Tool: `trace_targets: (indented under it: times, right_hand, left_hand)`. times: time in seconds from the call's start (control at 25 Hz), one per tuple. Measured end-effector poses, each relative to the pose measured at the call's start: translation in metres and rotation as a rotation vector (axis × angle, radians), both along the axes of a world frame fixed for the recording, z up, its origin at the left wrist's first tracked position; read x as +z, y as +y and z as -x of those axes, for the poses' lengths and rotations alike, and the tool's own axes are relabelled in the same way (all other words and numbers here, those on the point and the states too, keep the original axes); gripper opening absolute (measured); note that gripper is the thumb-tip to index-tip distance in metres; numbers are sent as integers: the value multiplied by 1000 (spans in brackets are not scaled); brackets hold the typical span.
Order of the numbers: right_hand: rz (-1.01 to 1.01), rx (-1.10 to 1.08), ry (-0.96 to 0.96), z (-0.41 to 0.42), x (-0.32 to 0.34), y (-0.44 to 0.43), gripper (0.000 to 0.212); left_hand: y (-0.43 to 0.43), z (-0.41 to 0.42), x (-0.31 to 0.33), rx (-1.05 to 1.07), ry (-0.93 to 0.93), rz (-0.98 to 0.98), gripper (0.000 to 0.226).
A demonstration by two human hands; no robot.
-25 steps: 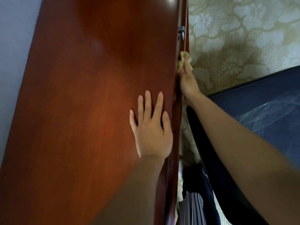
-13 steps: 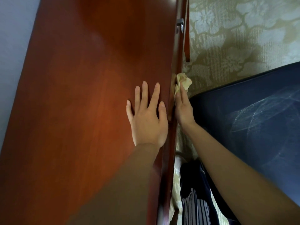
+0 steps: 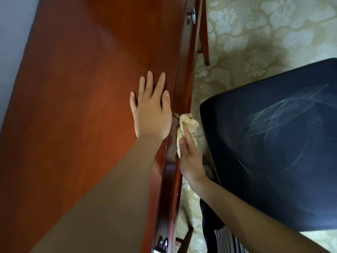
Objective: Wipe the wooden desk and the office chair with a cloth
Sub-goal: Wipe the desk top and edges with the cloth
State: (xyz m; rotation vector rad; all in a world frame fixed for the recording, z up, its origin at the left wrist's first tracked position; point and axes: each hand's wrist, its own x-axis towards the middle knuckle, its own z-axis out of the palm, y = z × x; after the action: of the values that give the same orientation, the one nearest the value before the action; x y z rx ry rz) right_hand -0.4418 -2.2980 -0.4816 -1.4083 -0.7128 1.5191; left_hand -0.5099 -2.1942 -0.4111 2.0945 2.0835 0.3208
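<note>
At the front edge of the desk: one hand flat, one on the cloth

The left hand lay palm down on the reddish-brown desktop, close to its front edge. All its fingers were straight and slightly spread, and it held nothing. Its forearm ran back toward the camera across the wood. The right hand reached in from the lower right, below the level of the top. Its thumb and forefinger lay along the crumpled cloth and gripped it against the desk's front face, just beside the left wrist (the other fingers were hidden behind the hand, so their curl could not be told).

Just right of that hand stood the office chair. Its dark blue seat was close to the desk, with only a narrow gap for the right arm. Pale streaks crossed the seat. Beneath lay a beige carpet with a light floral pattern, and a wooden desk leg came down onto it farther along. On the front face sat a far knob and a near knob, both metal. Striped fabric showed at the bottom edge, under the right forearm. A grey wall bordered the desk's far side.

The cloth was pale yellow and bunched, with a loose fold standing up past the forefinger's tip. The desktop was glossy, with soft reflections.
</note>
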Motion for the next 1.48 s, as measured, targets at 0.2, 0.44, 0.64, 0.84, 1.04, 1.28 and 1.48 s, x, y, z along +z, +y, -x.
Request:
trace_targets:
  times: [0.2, 0.44, 0.64, 0.84, 1.04, 1.28, 1.48]
  right_hand:
    - [-148, -31, 193, 1, 41, 16, 43]
    - [-255, -5, 113, -24, 54, 100, 46]
    - [-346, -15, 45, -41, 52, 173, 47]
    - [-466, -32, -107, -55, 58, 248, 46]
    - [-481, -21, -302, -76, 60, 322, 44]
    - [-364, 45, -92, -102, 51, 385, 45]
    - [-377, 13, 22, -114, 41, 435, 44]
  left_hand:
    - [-4, -2, 3, -25, 0, 33, 51]
    - [29, -13, 20, -55, 11, -77, 47]
    - [119, -32, 23, -169, -52, -10, 43]
    - [192, -37, 19, -171, -11, 31, 48]
    - [242, -58, 14, -180, -65, 97, 49]
    - [291, -77, 0, -200, 107, 69, 57]
    - [319, -87, -2, -211, 165, 64, 56]
